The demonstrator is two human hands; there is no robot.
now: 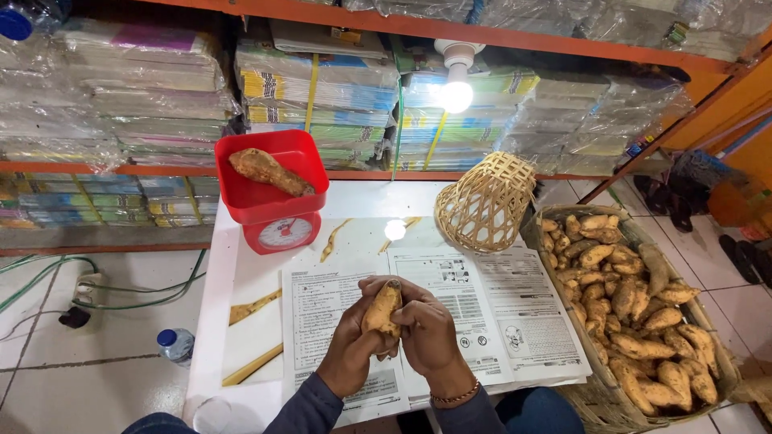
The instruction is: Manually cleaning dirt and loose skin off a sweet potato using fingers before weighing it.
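Both my hands hold one sweet potato (383, 309) upright over the printed paper sheets (474, 297) on the white table (233, 281). My left hand (347, 350) wraps its left side, and my right hand (429, 333) grips its right side, with a bead bracelet on that wrist. A red kitchen scale (273, 213) stands at the table's far left, and another sweet potato (269, 171) lies in its tray. A woven basket (591, 394) full of sweet potatoes (635, 309) sits on the floor to my right.
An overturned small wicker basket (486, 201) stands on the table's far right. A lit bulb (456, 95) hangs before shelves of wrapped paper stacks (322, 96). A water bottle (175, 344), cables and a socket (84, 288) lie on the floor at left. Sandals (740, 253) lie at right.
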